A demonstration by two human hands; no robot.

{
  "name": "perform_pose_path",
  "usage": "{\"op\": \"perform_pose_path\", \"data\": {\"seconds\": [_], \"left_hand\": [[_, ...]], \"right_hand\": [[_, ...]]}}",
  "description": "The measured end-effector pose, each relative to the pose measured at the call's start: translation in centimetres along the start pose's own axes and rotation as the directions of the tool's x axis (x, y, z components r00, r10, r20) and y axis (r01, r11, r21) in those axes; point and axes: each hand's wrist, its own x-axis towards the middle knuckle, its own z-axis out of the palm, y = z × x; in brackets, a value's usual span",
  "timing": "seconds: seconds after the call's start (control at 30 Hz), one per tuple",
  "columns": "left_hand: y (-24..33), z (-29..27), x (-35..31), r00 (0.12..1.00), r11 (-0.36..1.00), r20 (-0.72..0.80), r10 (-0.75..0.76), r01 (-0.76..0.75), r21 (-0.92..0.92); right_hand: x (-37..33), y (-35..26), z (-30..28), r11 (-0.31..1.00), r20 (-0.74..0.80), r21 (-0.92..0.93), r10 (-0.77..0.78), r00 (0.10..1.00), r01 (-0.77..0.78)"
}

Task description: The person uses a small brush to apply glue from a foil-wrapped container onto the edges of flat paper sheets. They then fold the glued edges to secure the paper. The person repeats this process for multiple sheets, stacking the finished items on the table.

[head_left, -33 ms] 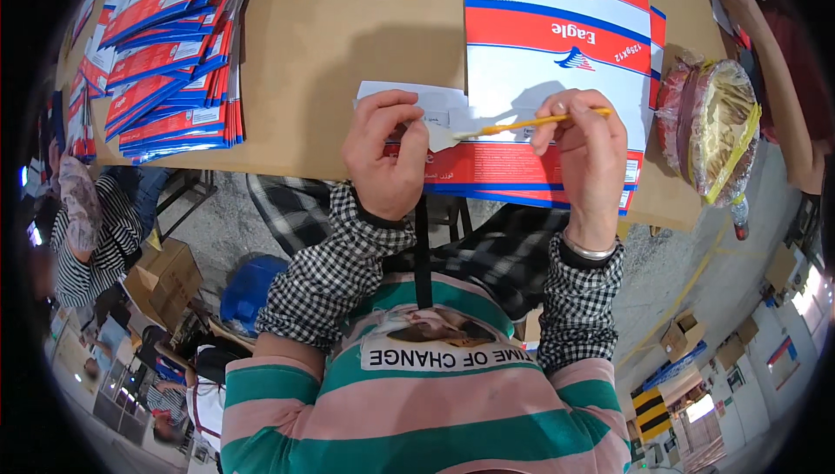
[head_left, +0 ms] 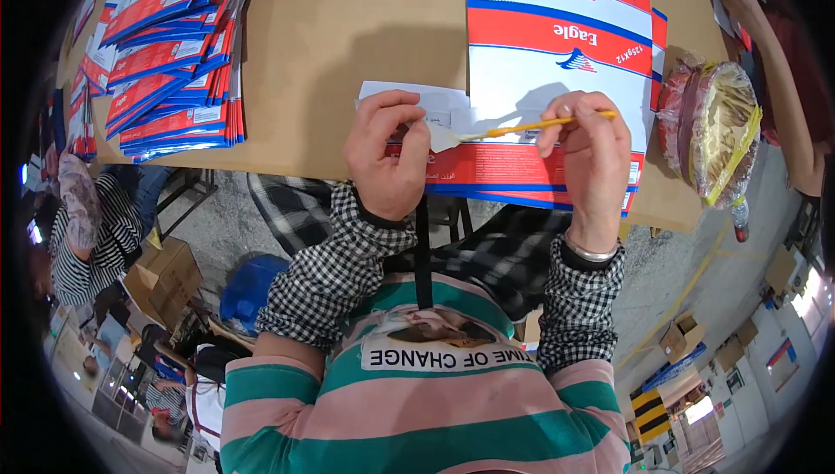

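My left hand (head_left: pixel 387 156) pinches a white paper slip (head_left: pixel 426 102) at the near edge of a brown table (head_left: pixel 348 39). My right hand (head_left: pixel 593 156) grips a thin yellow-handled brush (head_left: pixel 522 129); its pale bristle tip rests on the slip beside my left thumb. Under both hands lies a flattened red, white and blue carton (head_left: pixel 557 48), which reaches past the table's near edge.
A tall fanned stack of the same flattened cartons (head_left: pixel 174 56) fills the table's left side. At the right edge sits a round bundle in clear plastic wrap (head_left: pixel 713 126). Another person's arm (head_left: pixel 783 83) reaches in at the upper right. A striped-sleeved person (head_left: pixel 87 222) and cardboard boxes (head_left: pixel 165 278) are below left.
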Motion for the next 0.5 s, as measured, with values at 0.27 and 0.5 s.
{"op": "perform_pose_path", "data": {"seconds": [0.27, 0.5], "left_hand": [[0.9, 0.3, 0.3, 0.999, 0.999, -0.04, -0.036, 0.035, -0.029], [1.2, 0.6, 0.4, 0.999, 0.999, -0.037, -0.038, 0.038, -0.019]], "right_hand": [[-0.1, -1.0, 0.4, 0.998, 0.058, -0.041, -0.046, 0.997, 0.049], [-0.2, -1.5, 0.4, 0.996, 0.054, -0.044, -0.079, 0.995, 0.081]]}}
